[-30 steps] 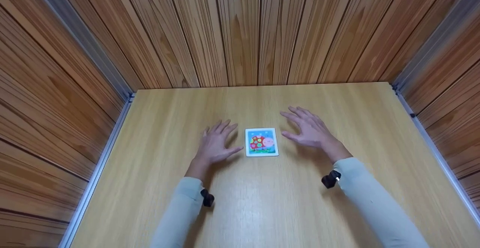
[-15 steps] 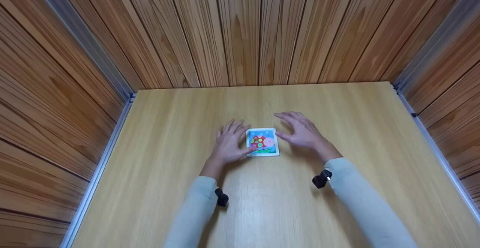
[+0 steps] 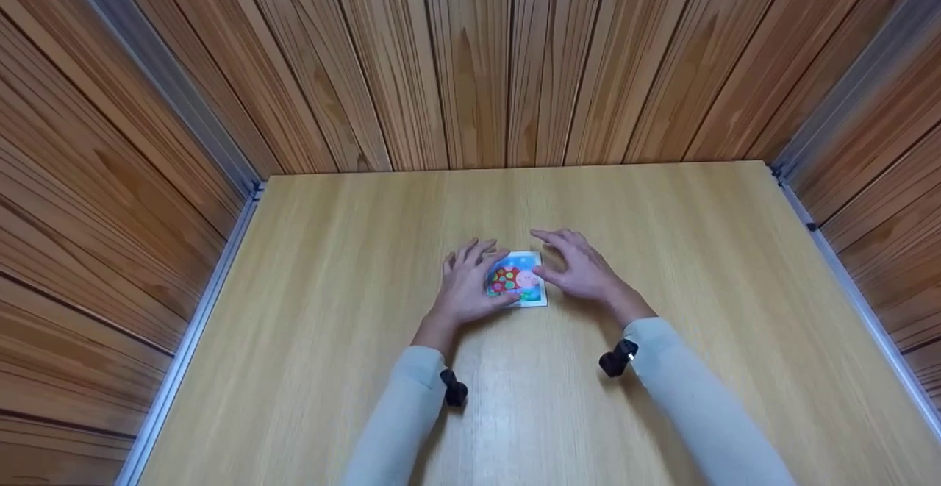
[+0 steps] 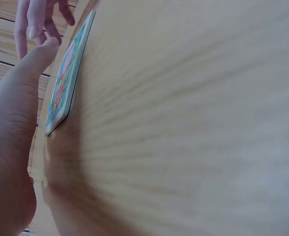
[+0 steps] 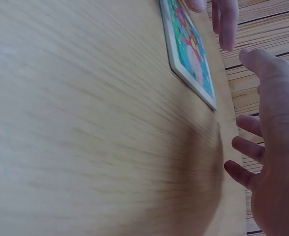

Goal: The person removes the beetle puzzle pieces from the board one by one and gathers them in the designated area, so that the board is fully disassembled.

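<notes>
A flat square picture board with a white border lies on the table, showing a red spotted ladybird on blue and green. Over its left side in the head view hovers my left hand, fingers spread, hiding part of the picture. My right hand is at its right edge, thumb reaching over the border. In the left wrist view the left thumb appears raised above the board. The right wrist view has the right hand's fingers loosely bent, apart from the board. Neither hand holds anything.
The light wooden tabletop stretches around the board. Wood-plank walls rise behind it and on both sides, with grey metal rails along the side edges. Each wrist carries a small black camera.
Both hands have moved inward toward the board, the left to the right and the right to the left and slightly nearer. The board has stayed nearly in place.
</notes>
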Demonstrator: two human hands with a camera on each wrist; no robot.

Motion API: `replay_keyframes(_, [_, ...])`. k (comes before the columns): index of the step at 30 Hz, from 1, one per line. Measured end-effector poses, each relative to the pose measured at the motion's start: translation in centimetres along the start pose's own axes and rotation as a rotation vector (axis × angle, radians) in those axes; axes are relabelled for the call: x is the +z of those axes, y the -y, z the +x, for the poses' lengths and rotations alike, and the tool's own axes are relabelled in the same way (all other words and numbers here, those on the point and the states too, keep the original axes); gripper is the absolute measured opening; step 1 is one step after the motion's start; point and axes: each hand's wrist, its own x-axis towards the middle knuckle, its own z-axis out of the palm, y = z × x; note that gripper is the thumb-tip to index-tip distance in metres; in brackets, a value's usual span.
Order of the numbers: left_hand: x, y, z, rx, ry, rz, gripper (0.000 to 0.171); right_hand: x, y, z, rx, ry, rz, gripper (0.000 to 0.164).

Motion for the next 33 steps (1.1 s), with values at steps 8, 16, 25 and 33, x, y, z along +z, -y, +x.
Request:
replay_keyframes(8, [0.9,0.3,0.0,-0.013,0.010,0.023,0.090,1.1,-0.7,0.2,0.002,-0.020,0.027,0.073])
replay_keyframes(16, [1.5,0.6,-0.3,-0.006,-0.001,0.004,0.089,1.7,-0.7,0.5,0.024,-0.012,0.072,0.072])
replay_keyframes(25, [1.7,0.6,-0.3,-0.014,-0.008,0.033,0.088,2.1,-0.9,0.7,0.035,-0.020,0.037,0.064])
replay_keyframes(33, [1.7,0.5,-0.3,-0.028,0.004,0.011,0.088,2.6,-1.0,0.7,0.041,-0.043,0.038,0.054])
